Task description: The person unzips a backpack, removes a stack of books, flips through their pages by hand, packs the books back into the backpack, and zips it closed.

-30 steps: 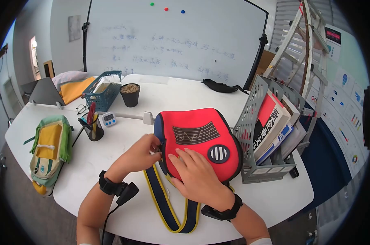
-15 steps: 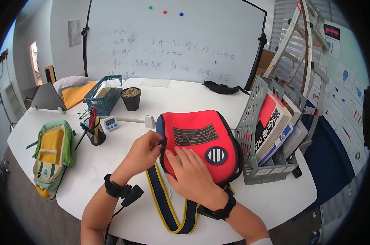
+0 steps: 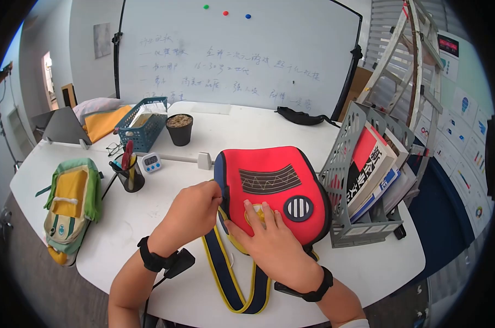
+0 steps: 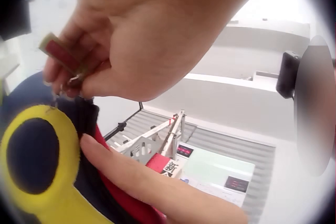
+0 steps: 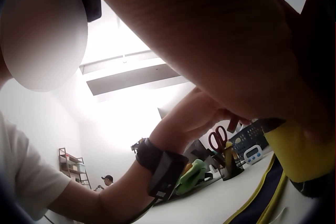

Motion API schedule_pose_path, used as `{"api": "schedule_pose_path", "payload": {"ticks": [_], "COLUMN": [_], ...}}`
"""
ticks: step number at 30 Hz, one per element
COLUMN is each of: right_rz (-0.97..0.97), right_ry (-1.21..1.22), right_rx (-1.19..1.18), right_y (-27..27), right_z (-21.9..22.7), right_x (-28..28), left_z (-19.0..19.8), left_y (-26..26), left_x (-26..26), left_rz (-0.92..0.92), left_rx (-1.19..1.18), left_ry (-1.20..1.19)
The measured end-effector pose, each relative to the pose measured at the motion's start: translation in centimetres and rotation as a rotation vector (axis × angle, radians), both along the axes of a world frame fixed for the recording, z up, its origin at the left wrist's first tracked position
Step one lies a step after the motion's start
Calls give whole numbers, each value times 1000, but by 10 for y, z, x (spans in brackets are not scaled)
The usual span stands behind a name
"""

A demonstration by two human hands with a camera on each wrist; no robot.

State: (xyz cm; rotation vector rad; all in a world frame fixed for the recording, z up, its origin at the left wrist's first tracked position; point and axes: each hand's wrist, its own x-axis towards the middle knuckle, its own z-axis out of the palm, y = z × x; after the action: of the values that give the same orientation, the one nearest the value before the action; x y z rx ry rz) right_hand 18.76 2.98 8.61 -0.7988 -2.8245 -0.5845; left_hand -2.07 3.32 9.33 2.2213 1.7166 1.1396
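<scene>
A red bag [image 3: 272, 183] with navy trim lies flat on the white table [image 3: 165, 284]. Its navy, yellow-edged strap [image 3: 225, 273] trails toward me. My left hand [image 3: 201, 205] is at the bag's left edge. In the left wrist view its fingertips pinch a small red zipper tab [image 4: 59, 56] above a yellow and navy patch [image 4: 37, 166]. My right hand [image 3: 264, 232] rests on the bag's lower front with straight fingers, the tips on a yellow patch [image 3: 257, 212]. The right wrist view is mostly filled by that hand, with my left forearm and its wristband [image 5: 163, 171] beyond.
A grey file rack [image 3: 340, 164] full of books stands right against the bag. Left of it are a pen cup with scissors [image 3: 130, 176], a small timer [image 3: 150, 162] and a green and yellow backpack [image 3: 72, 202]. A plant pot [image 3: 179, 128], blue basket [image 3: 143, 128] and black pouch [image 3: 302, 116] sit farther back.
My left hand stays at the bag's left edge, gripping more tightly. A yellow patch now shows under my right fingertips, and my right hand has slid slightly lower on the bag.
</scene>
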Motion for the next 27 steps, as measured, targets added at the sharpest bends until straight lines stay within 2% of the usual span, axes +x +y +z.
{"api": "schedule_pose_path", "payload": {"ticks": [3, 7, 9, 12, 13, 15, 16, 18, 19, 21, 22, 24, 25, 27], "right_rz": [33, 17, -2, 58, 58, 119, 118, 183, 183, 223, 225, 228, 230, 239], "right_ry": [1, 215, 366, 419, 421, 545, 546, 596, 599, 668, 668, 595, 593, 503], "right_rx": [38, 60, 53, -22, -25, -73, -75, 19, 16, -27, -29, -18, -13, 7], "right_y": [6, 22, 33, 32, 30, 26, 29, 35, 35, 32, 30, 29, 27, 26], "right_z": [-3, -16, -27, -25, -21, -13, -17, -28, -28, -27, -27, -22, -18, -11], "right_x": [0, -9, -16, -17, -17, -17, -18, -22, -23, -25, -25, -21, -18, -15], "left_z": [9, 8, 1, -7, -4, 8, 11, 18, 17, 10, 8, 4, -2, -6], "left_y": [-16, -24, -24, -13, -14, -18, -17, -16, -13, -5, -2, 6, 10, 14], "left_x": [7, 8, 16, 13, 13, 12, 9, -1, -7, -18, -20, -25, -22, -11], "left_rz": [7, -99, -166, -162, -161, -312, -312, -368, -367, -285, -283, -270, -240, -189], "left_rx": [-44, -227, -257, -308, -311, -213, -217, -368, -371, -701, -702, -770, -727, -754], "left_ry": [117, 206, 104, -16, -15, 13, 13, 37, 40, -244, -245, -454, -490, -449]}}
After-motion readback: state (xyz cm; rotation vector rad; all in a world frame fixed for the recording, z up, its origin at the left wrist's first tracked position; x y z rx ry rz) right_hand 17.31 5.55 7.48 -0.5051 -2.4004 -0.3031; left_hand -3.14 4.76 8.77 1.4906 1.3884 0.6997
